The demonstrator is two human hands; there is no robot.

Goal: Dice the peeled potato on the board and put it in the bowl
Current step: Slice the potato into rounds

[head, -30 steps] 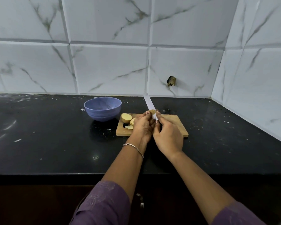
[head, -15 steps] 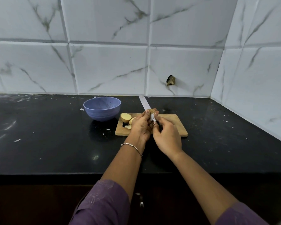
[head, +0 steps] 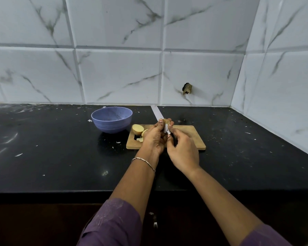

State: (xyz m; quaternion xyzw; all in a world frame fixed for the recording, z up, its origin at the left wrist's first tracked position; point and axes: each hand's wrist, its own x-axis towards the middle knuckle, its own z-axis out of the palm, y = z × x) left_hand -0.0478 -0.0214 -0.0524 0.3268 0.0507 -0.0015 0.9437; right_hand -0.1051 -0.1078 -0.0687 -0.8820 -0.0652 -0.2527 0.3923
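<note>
Two sleeves [head: 112, 224]: purple, coming in from the bottom edge, both forearms reaching forward over the counter.
Bracelet [head: 144, 161]: thin metal chain, sitting on the left wrist.
Right hand [head: 183, 151]: fingers curling round the knife handle and clasping it; hovering over the near middle of the board.
Knife [head: 166, 129]: only a short pale bit of blade is showing, between the two hands; the handle is mostly hidden inside the right hand.
Left hand [head: 154, 137]: raised above the board, thumb and fingertips pinching a small potato piece; the back of the hand is facing the camera.
Potato piece [head: 165, 121]: sitting at the left fingertips, touching the blade or just beside it; I cannot tell which.
Board [head: 188, 137]: wooden, rectangular, lying flat on the counter under both hands.
Potato half [head: 138, 129]: lying at the left end of the board, pale cut face showing.
Slices [head: 144, 133]: smaller cut bits lying just beside the half, partly hidden by the left hand.
Bowl [head: 111, 121]: blue-violet, standing upright on the counter just beside the board's far left corner; contact cannot be told.
Counter [head: 52, 157]: black, glossy, flecked with pale scraps.
Pale strip [head: 156, 112]: running from the fingertips toward the foot of the wall; I cannot tell whether it is blade or a mark.
Wall [head: 114, 77]: white marbled tiles, meeting a side wall at the right.
Hole [head: 186, 88]: dark, ragged, low in one tile.
</note>
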